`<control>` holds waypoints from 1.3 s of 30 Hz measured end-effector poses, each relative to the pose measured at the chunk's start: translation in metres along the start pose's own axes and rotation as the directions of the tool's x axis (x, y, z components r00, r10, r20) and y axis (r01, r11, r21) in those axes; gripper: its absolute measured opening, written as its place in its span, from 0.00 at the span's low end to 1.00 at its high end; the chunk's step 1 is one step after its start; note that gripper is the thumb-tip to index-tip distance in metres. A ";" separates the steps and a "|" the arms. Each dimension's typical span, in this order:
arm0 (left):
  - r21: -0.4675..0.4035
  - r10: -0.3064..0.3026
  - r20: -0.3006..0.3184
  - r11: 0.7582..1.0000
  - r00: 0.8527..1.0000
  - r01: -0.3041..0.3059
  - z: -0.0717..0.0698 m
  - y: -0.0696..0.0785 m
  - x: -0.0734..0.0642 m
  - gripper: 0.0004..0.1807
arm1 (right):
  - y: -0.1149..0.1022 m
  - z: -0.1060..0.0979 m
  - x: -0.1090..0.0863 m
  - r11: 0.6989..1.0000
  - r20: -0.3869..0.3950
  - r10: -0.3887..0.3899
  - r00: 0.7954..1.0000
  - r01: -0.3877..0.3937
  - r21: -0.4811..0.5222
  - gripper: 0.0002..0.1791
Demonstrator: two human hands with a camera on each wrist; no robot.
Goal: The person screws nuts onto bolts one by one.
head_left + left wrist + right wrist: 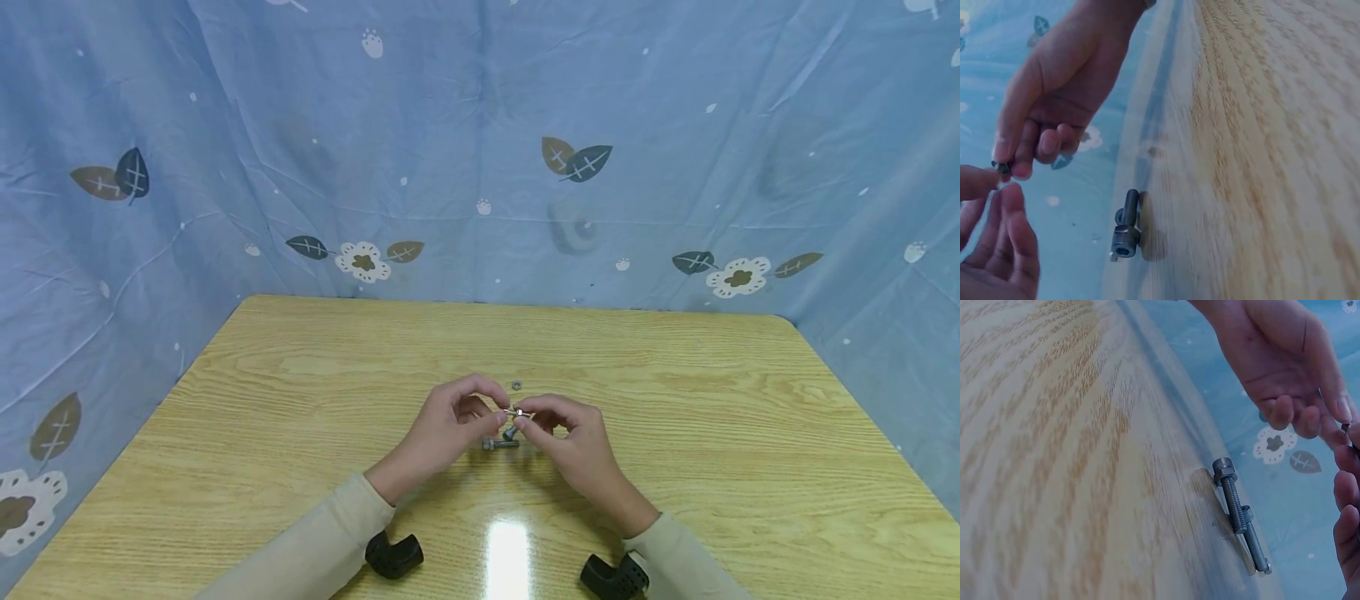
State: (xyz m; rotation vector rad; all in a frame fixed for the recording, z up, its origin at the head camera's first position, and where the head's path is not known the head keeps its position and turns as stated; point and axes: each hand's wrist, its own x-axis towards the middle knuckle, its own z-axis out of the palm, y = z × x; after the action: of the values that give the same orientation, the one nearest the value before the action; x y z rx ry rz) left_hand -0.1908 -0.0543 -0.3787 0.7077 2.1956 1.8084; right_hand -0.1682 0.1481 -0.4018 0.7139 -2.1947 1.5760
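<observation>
Above the table, my left hand (465, 417) and my right hand (570, 437) meet fingertip to fingertip over a small metal bolt with a nut (518, 412). The left thumb and index finger pinch one end; the right thumb and index finger pinch the nut side. Fingertips hide much of this small piece in both wrist views. Just below the hands lies a thick socket-head bolt (504, 444) with a nut up against its head, seen larger in the right wrist view. Another bolt (511, 433) lies beside it at an angle.
A loose nut (517, 385) lies on the wooden table (337, 358) beyond the hands. Blue patterned cloth (480, 167) hangs behind the table and at both sides. Black wrist-worn devices (393, 557) sit under the sleeves.
</observation>
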 end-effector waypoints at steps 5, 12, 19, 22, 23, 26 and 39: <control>-0.018 -0.029 -0.006 0.999 1.000 0.029 0.000 0.000 0.000 0.08 | 0.000 0.000 0.000 1.000 -0.002 0.017 1.000 -0.017 0.002 0.11; -0.007 -0.007 0.007 1.000 1.000 0.007 -0.001 0.001 0.000 0.07 | -0.001 0.000 0.000 1.000 -0.009 -0.014 1.000 0.014 -0.010 0.11; 0.017 -0.026 0.002 1.000 1.000 0.026 0.000 0.001 0.001 0.08 | -0.002 0.000 0.000 1.000 -0.005 -0.003 1.000 0.003 -0.003 0.11; 0.009 -0.015 0.008 1.000 1.000 0.015 0.000 0.002 0.000 0.07 | -0.002 0.000 0.000 1.000 -0.004 0.000 1.000 0.000 -0.006 0.11; 0.001 -0.012 0.012 1.000 1.000 0.012 0.000 0.002 -0.001 0.08 | -0.001 0.000 0.000 1.000 -0.003 -0.001 1.000 0.001 -0.007 0.11; 0.003 -0.019 0.010 1.000 1.000 0.018 0.000 0.003 -0.001 0.10 | 0.000 0.000 -0.001 1.000 0.001 0.000 1.000 0.000 0.002 0.11; 0.032 -0.055 0.034 0.998 0.998 0.054 0.001 0.002 0.000 0.07 | 0.002 0.000 -0.002 1.000 0.006 0.009 1.000 -0.009 0.012 0.12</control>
State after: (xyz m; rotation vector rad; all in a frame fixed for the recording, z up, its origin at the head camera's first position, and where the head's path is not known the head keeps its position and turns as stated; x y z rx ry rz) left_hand -0.1903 -0.0532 -0.3772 0.6732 2.2034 1.7269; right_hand -0.1680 0.1488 -0.4045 0.7143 -2.1976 1.5952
